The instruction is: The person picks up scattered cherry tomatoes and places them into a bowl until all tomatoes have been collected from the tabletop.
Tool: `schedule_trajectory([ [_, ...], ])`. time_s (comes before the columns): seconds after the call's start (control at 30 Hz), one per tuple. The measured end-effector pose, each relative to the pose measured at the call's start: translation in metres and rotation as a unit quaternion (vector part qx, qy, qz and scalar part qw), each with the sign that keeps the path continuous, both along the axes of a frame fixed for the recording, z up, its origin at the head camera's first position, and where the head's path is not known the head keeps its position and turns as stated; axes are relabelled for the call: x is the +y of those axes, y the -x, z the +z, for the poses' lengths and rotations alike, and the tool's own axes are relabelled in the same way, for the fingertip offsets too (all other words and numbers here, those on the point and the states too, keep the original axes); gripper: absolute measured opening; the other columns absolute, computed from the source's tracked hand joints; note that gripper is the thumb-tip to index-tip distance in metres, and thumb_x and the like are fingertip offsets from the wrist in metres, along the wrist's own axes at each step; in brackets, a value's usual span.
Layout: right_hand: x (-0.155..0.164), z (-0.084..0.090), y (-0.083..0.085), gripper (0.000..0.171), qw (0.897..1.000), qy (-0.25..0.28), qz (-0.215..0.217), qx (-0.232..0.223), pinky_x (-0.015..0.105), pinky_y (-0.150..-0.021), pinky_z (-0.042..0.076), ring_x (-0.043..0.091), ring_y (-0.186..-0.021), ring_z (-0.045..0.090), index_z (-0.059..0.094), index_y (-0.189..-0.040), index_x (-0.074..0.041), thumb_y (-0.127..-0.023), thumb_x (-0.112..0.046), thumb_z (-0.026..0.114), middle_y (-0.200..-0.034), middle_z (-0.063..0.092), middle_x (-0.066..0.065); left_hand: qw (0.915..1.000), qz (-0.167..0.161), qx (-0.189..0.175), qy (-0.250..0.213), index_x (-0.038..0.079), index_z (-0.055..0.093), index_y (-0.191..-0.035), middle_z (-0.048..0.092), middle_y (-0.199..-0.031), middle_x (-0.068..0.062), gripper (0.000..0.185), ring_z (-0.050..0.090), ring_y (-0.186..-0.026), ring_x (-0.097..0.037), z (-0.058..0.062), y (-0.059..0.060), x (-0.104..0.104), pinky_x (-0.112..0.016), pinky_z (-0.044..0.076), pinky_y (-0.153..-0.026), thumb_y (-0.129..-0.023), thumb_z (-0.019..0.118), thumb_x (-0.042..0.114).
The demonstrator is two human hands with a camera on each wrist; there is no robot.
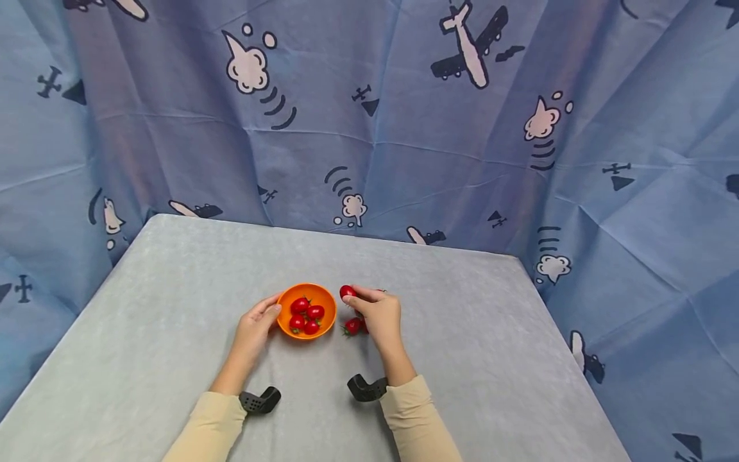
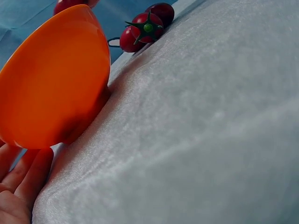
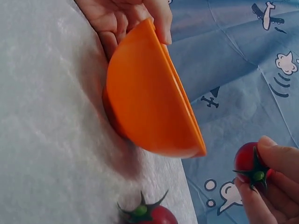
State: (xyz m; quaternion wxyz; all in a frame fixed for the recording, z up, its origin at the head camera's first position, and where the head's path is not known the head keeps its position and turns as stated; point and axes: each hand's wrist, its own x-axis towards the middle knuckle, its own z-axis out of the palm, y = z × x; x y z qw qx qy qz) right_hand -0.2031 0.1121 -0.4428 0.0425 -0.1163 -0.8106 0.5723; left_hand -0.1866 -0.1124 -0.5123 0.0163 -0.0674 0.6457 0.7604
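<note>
An orange bowl [image 1: 326, 301] stands on the table with several red cherry tomatoes [image 1: 315, 312] inside. My left hand [image 1: 252, 328] holds it at the left side, thumb over the rim and fingers against the outer wall, as the right wrist view also shows. Just right of the bowl, my right hand [image 1: 381, 316] pinches one cherry tomato [image 3: 245, 161] with a green stem between thumb and fingers, raised above the table. Beneath that hand lie more tomatoes [image 1: 351, 326], partly hidden by it; the left wrist view shows a cluster of tomatoes [image 2: 148, 27] beyond the bowl.
A pale grey cloth covers the table [image 1: 491, 359]. Behind it and along both sides hangs a blue curtain [image 1: 323, 90] printed with planes and clouds. Each wrist wears a black camera mount [image 1: 261, 401], and both sleeves are cream.
</note>
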Motion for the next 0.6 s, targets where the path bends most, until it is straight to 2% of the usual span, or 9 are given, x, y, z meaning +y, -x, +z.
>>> schedule_trajectory([
  [0.27,-0.009,0.0,-0.001,0.032,1.0,-0.009,0.02,0.016,0.032,-0.08,0.061,0.022,-0.097,0.07,0.081,-0.102,-0.012,-0.076,-0.028,0.087,-0.106,0.077,0.011,0.9999,-0.003,0.003,0.01,-0.003,0.052,-0.141,0.056,-0.141,-0.023,0.042,0.061,-0.101,0.012,-0.001,0.0,0.0,-0.008,0.049,-0.089,-0.103,0.053,0.015],
  [0.47,-0.015,0.002,-0.002,0.031,1.0,0.002,0.026,0.013,0.036,-0.083,0.061,0.025,-0.098,0.071,0.081,-0.102,-0.011,-0.076,-0.026,0.087,-0.106,0.077,0.012,0.9999,-0.003,0.006,0.011,-0.003,0.052,-0.141,0.059,-0.139,-0.019,0.043,0.061,-0.101,0.012,-0.001,-0.001,0.0,-0.008,0.049,-0.089,-0.103,0.054,0.016],
  [0.6,-0.021,0.005,-0.004,0.029,0.999,0.0,0.035,0.002,0.031,-0.081,0.06,0.02,-0.098,0.07,0.081,-0.103,-0.013,-0.077,-0.028,0.086,-0.108,0.076,0.011,0.9999,0.001,0.008,0.013,-0.004,0.053,-0.14,0.061,-0.137,-0.016,0.043,0.061,-0.1,0.013,-0.002,-0.001,-0.001,-0.008,0.049,-0.089,-0.102,0.054,0.017],
])
